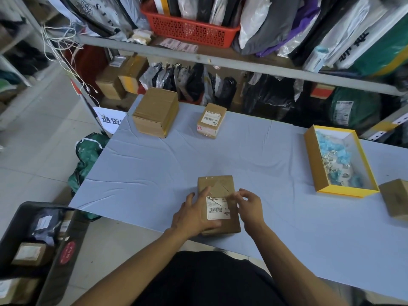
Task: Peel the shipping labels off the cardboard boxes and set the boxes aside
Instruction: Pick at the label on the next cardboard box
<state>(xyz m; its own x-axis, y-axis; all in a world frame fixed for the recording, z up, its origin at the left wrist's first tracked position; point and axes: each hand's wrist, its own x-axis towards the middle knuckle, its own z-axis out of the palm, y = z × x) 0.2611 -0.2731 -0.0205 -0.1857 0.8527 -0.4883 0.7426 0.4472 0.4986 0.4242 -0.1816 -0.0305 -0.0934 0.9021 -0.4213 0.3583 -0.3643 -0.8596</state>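
Observation:
A small cardboard box (217, 186) lies near the front edge of the blue-covered table (154, 168). A white shipping label (217, 208) with a barcode is stuck on its top, torn along its upper edge. My left hand (194, 215) lies on the box's left side, thumb curled under the near edge. My right hand (248, 206) is at the label's right edge, its curled fingertips picking at it. Farther back stand a plain cardboard box (155, 114) and a smaller labelled box (212, 120).
A yellow-rimmed tray (313, 155) holding torn label scraps sits at the right, with another cardboard box (395, 198) beside it. A dark bin (26, 244) with parcels stands on the floor at left. Shelves with a red basket (189, 27) and bagged parcels run behind the table.

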